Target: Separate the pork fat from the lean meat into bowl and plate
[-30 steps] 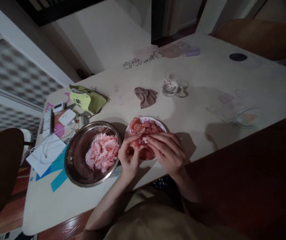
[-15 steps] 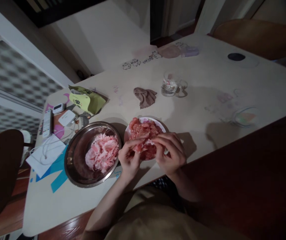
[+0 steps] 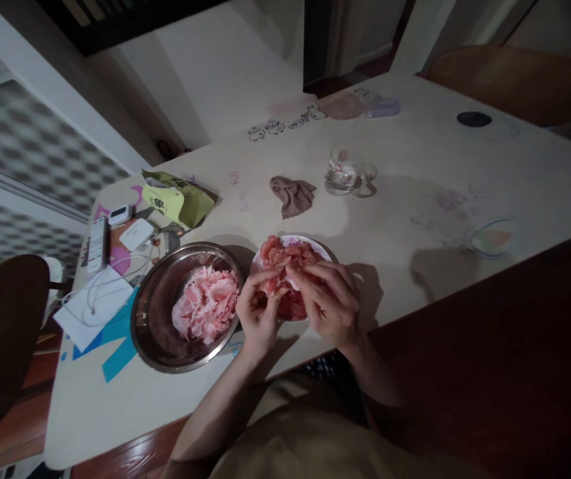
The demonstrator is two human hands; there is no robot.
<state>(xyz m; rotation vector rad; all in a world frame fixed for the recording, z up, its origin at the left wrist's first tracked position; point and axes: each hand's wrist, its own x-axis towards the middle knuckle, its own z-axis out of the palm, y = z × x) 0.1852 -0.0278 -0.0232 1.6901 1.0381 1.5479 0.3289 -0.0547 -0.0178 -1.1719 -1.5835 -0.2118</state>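
Under dim light, my bare right hand [image 3: 332, 307] casts shadow on the flat off-white tabletop [image 3: 115, 419], the round silvery metal bowl [image 3: 158, 313] glints along its rim, and the lower right is nearly black.

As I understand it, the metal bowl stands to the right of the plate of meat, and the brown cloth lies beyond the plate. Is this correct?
Not quite: the metal bowl stands to the left of the plate of meat, as the head view shows. The brown cloth does lie beyond the plate.
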